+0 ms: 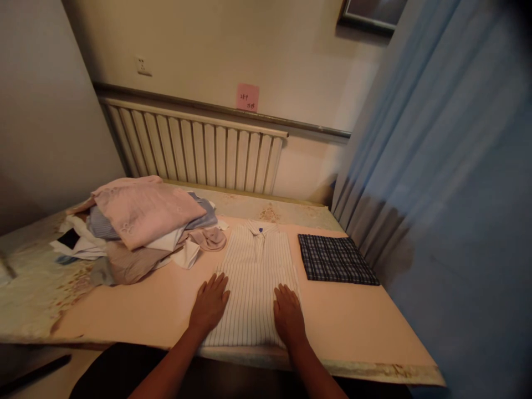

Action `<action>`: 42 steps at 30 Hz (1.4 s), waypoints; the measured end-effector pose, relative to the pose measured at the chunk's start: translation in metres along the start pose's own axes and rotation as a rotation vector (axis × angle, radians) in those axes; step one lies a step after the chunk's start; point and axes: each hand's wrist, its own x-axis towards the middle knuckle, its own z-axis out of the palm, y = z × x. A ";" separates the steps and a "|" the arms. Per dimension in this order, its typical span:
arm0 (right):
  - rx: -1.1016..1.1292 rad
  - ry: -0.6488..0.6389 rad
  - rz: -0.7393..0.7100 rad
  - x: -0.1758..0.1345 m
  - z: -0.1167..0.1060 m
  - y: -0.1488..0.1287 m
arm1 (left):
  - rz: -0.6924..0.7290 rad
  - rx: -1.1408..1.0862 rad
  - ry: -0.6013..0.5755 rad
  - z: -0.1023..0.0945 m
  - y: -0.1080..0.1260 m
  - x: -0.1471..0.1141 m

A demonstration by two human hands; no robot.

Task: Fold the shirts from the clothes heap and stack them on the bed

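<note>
A white shirt with thin dark stripes (251, 299) lies flat before me, its sides folded in to a narrow strip and its collar pointing away. My left hand (210, 302) rests flat on the shirt's left edge, fingers stretched out. On the right edge, my right hand (288, 313) lies palm down, its fingers extended too. Neither hand grips anything. To the right of the shirt sits a dark plaid cloth (336, 259), folded into a neat rectangle. A heap of loose clothes lies to the left, with a pink garment (145, 208) on top.
A peach-coloured sheet (137, 313) covers much of the flower-patterned table (25, 299). Behind the table stands a radiator (195, 144), with a pink note (247, 97) above it. A blue curtain (436, 194) hangs along the right side.
</note>
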 end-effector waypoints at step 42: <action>-0.005 0.044 -0.025 -0.002 0.005 0.002 | -0.017 -0.004 -0.033 -0.001 0.001 0.000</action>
